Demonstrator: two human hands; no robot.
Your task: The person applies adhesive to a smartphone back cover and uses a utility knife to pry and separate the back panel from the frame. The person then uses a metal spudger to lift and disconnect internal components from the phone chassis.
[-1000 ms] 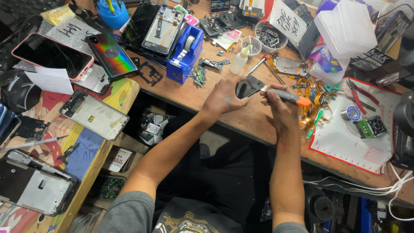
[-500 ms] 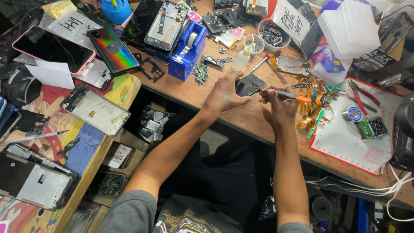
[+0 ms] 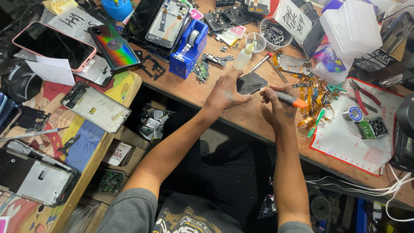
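The left hand (image 3: 225, 91) pinches a small dark plate (image 3: 251, 83) by its edge over a cluttered wooden workbench (image 3: 241, 114). The right hand (image 3: 276, 103), fingers closed around an orange-tipped tool (image 3: 288, 99), meets the plate's near edge. A blue tape dispenser (image 3: 188, 49) stands beyond-left of the grip; a white mat (image 3: 360, 144) lies right.

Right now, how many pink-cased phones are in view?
1: the pink-cased phone lies screen up at the far left, beside a rainbow-backed phone. Others may hide under clutter.
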